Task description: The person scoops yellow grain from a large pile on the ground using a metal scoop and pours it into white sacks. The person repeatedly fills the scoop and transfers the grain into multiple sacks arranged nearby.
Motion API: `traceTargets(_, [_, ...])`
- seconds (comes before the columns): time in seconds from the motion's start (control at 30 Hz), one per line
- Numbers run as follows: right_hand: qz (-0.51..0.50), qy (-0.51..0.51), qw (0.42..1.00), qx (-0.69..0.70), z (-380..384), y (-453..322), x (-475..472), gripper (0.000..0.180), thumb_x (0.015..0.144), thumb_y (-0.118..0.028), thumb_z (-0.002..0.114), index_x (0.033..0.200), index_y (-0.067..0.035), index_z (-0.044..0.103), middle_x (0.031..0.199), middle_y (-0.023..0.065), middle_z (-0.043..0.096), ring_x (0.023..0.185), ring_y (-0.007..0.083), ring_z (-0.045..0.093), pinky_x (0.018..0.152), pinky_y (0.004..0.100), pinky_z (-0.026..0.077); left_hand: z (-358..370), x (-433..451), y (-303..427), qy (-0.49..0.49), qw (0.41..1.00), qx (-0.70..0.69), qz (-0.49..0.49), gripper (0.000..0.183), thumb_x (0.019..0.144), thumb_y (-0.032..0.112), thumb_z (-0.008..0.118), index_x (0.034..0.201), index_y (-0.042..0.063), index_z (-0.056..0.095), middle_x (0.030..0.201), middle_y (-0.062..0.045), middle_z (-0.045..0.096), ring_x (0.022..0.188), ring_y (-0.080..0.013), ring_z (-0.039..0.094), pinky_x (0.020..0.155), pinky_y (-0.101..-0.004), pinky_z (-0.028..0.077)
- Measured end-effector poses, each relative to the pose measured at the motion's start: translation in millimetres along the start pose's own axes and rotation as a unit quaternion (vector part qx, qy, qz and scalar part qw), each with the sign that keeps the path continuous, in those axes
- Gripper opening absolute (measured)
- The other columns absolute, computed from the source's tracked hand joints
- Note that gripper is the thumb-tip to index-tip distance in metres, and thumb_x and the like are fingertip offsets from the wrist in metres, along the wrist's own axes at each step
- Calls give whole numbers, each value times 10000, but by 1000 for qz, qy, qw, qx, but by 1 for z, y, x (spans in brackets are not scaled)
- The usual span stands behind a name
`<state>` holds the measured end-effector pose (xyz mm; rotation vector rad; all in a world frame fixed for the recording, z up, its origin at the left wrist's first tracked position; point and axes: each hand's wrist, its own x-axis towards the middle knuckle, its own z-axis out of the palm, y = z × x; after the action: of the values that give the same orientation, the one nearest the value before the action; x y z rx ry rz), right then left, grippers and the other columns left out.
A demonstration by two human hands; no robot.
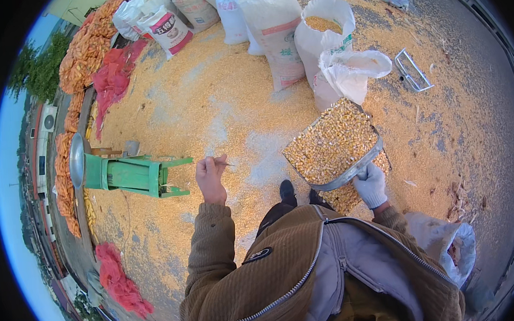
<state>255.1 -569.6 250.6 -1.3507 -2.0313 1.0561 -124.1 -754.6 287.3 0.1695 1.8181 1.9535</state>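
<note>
My right hand (370,186), in a pale knit work glove, grips the rear rim of a metal scoop (344,180). Corn kernels (335,140) are heaped in the scoop, which is held above the ground in front of my right side. More kernels show just beneath it. My bare left hand (210,177) is raised to the left of my feet, pinching a small thin scrap (228,164) between thumb and fingers; what it is cannot be told. Just beyond the scoop stands a white woven sack (342,78) with its mouth wide.
Loose kernels (183,107) cover the ground. At left stands a green corn sheller (130,175) with a metal bowl (77,160). Filled sacks (273,36) line the far side. Red netting (118,279), a metal frame (412,70) and another sack (443,242) lie around me.
</note>
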Motion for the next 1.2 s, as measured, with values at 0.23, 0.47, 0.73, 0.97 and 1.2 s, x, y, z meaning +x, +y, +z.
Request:
traceTargets(0.23, [79,103,991,20,-27,3,-4,169,719,-17,629,888,-28,630,699,87,616,661,165,599,647,324,484,-54,47,-11,-50,995,50,-76,150,1018,192,520,999,49,560,673,27,463,543,-58,417,486,-229,335])
traceTargets(0.47, [121,197,966,113,-58,19,35,210,717,21,629,923,-24,632,690,-11,574,647,55,487,614,244,435,62,93,-12,-281,927,227,-98,263,1022,211,488,1137,20,627,604,40,469,520,-34,364,487,-215,293])
traceTargets(0.73, [106,163,979,61,-76,78,113,168,697,0,645,861,-32,626,700,38,599,644,117,537,625,288,460,274,122,-89,-446,769,445,111,368,995,199,481,1359,177,532,890,-133,605,805,-251,629,770,-391,501])
traceTargets(0.97, [115,80,990,9,-87,94,175,107,720,-31,671,815,-44,624,627,45,575,585,138,553,574,306,457,410,168,-129,-390,678,561,270,226,933,302,596,1119,206,683,1254,-166,520,1018,-364,614,827,-482,508])
traceTargets(1.2, [152,81,983,63,-74,105,215,105,716,-39,674,800,-39,612,623,70,569,567,178,550,569,320,459,448,212,-156,-452,536,681,213,245,858,316,688,1062,185,726,1260,-151,560,1032,-325,639,857,-452,513])
